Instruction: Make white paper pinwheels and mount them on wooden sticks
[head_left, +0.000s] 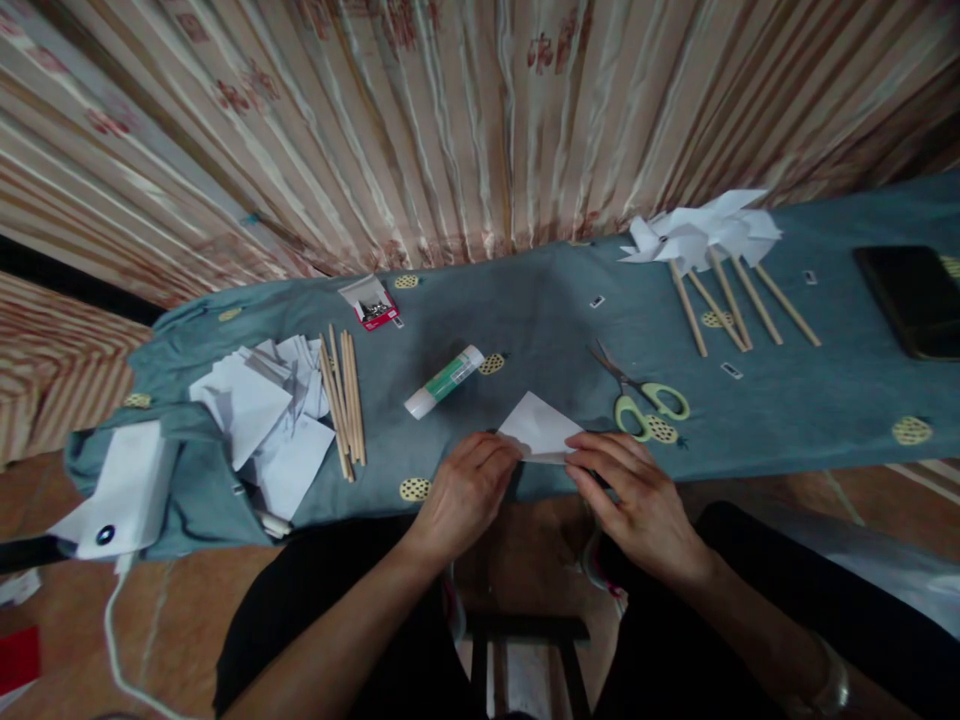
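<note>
A small sheet of white paper [537, 424], folded into a triangle with its point facing away from me, is held at the table's near edge. My left hand [466, 492] pinches its left corner. At the opposite corner, my right hand [628, 492] grips the paper between thumb and fingers. Just beyond my right hand lie scissors with light green handles [646, 400], their blades slightly apart. A capped glue stick with a green label [445, 381] rests on the cloth beyond my left hand.
Loose white paper pieces [259, 400] and several wooden sticks [345, 405] lie at left, near an open red box of metal pins [373, 308]. Several paper pinwheels [705, 235] on sticks lie at back right. A dark phone [911, 300] sits far right; a white device [127, 485] stands left.
</note>
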